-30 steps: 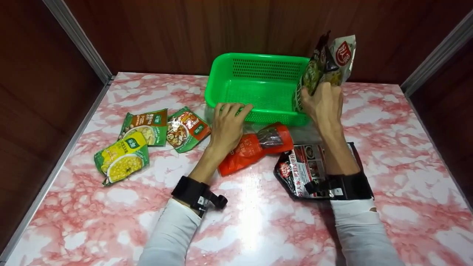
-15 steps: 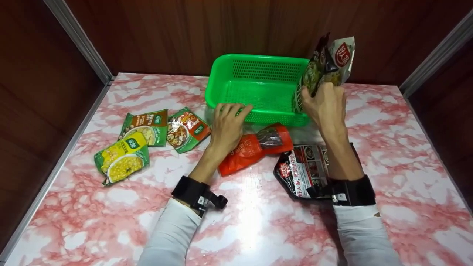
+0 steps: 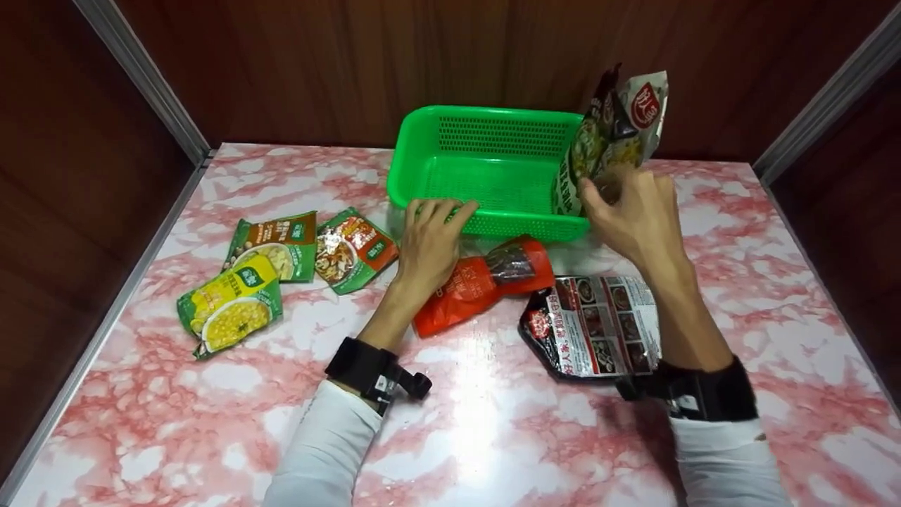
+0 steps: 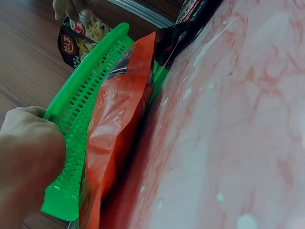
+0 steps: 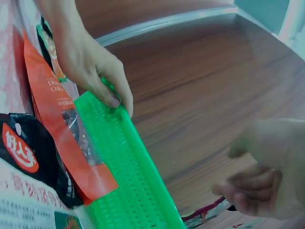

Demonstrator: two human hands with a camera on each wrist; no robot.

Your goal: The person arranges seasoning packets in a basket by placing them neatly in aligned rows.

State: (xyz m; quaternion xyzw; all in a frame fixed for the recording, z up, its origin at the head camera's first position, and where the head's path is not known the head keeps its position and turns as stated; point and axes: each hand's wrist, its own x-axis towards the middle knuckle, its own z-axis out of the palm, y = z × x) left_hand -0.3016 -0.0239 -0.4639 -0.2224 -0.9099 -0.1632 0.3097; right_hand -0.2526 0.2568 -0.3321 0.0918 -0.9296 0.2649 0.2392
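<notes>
My left hand grips the front rim of a green plastic basket; the right wrist view shows thumb and fingers pinching that rim. Two food packets stand upright at the basket's right end: a dark one and one with a white top and red logo. Just in front of them, my right hand hovers with fingers loosely bent. In the right wrist view nothing lies between the fingers of this hand. A red pouch with a clear window lies beside the left hand, before the basket.
A black packet with a printed label lies at the front right, partly under the right forearm. On the left lie a yellow-green corn packet, a brown-green packet and a red-green packet. Wooden panels stand behind and at the sides.
My right hand has let go of the two packets and drawn back to the right; they stay standing in the basket. My left hand keeps its hold on the rim.
</notes>
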